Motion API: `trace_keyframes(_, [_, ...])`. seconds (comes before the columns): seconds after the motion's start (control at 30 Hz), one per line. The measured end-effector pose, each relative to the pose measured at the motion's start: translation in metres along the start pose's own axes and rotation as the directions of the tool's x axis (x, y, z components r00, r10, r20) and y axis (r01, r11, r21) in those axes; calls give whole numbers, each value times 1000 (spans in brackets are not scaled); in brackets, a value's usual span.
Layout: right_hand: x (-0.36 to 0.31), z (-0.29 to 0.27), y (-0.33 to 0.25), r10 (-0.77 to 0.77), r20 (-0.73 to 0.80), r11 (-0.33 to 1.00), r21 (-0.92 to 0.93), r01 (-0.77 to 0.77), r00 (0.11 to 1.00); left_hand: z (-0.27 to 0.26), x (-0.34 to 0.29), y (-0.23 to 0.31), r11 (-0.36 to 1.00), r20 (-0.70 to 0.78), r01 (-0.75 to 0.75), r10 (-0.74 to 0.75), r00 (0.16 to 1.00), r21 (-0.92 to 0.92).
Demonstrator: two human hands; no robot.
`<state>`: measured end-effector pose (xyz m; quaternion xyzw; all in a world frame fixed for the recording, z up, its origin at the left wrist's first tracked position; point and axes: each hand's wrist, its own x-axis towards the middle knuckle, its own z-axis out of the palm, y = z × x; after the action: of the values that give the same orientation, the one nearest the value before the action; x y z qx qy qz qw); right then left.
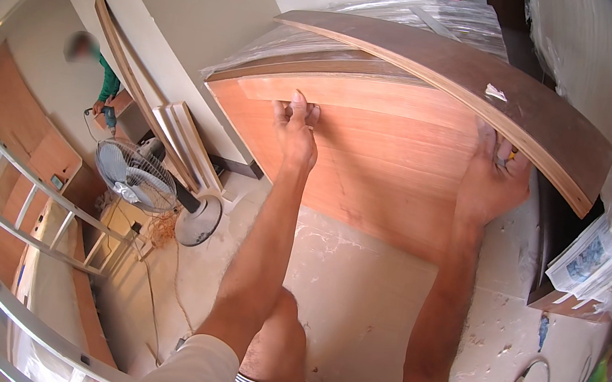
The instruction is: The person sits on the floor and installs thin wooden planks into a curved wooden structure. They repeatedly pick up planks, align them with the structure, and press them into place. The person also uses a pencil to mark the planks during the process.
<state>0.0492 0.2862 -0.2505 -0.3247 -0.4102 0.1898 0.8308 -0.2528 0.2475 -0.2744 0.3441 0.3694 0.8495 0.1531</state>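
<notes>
A large reddish plywood panel [395,172] slopes in front of me, with a paler thin wood strip [389,99] along its upper part. My left hand [298,134] is closed at the strip's lower edge, thumb up against the wood; whatever is in its fingers is too small to make out. At the panel's right end, my right hand [491,182] is closed, fingers curled up beneath a dark curved-looking board [449,61]. Something small and yellow shows between those fingers; its kind is hidden. The board rests across the top, overhanging on the right.
A standing fan [138,174] and leaning boards [136,89] are at the left, beside a metal ladder [32,188]. Another person [106,81] holds a power drill [109,116] farther back. Cables [522,381] lie at the right; a plastic-wrapped stack [455,20] stands behind.
</notes>
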Motion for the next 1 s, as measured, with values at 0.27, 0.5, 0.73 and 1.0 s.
trace_keyframes(0.27, [2,1,6,-53,-37,998,-39,52,998,2,-1,-2,1000,12,-15,15,1000,15])
trace_keyframes(0.5, [3,0,-2,-76,-45,989,-129,70,996,7,-4,0,1000,-6,-17,17,1000,-16])
trace_keyframes(0.73, [1,-4,-3,-22,17,990,-141,24,1000,3,-5,2,999,25,-8,9,1000,-32])
trace_keyframes(1.0, [-1,-7,-2,-81,-2,996,-47,81,997,8,-20,21,970,23,109,-106,994,-218])
